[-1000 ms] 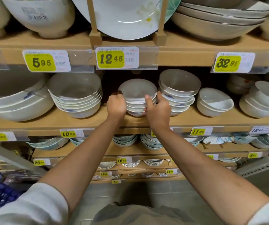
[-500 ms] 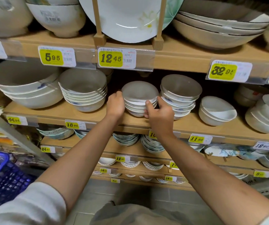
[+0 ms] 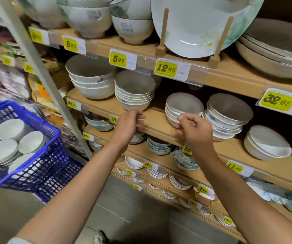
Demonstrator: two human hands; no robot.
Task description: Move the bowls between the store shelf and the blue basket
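A stack of small grey-white bowls stands on the wooden store shelf, at the middle. My right hand hovers just in front of that stack with loosely curled fingers, the thumb close to its lower bowls, nothing in its grip. My left hand hangs over the shelf's front edge below a taller stack of bowls, its fingers also loosely curled and empty. At the far left the blue basket holds several white bowls.
More bowl stacks flank the middle one. A large plate leans in a wooden rack on the shelf above. Lower shelves carry small dishes. A slanted grey metal post runs between basket and shelf.
Both hands have let go of the small bowl stack and drawn back toward me. The view has swung left, bringing the blue basket with its bowls into sight.
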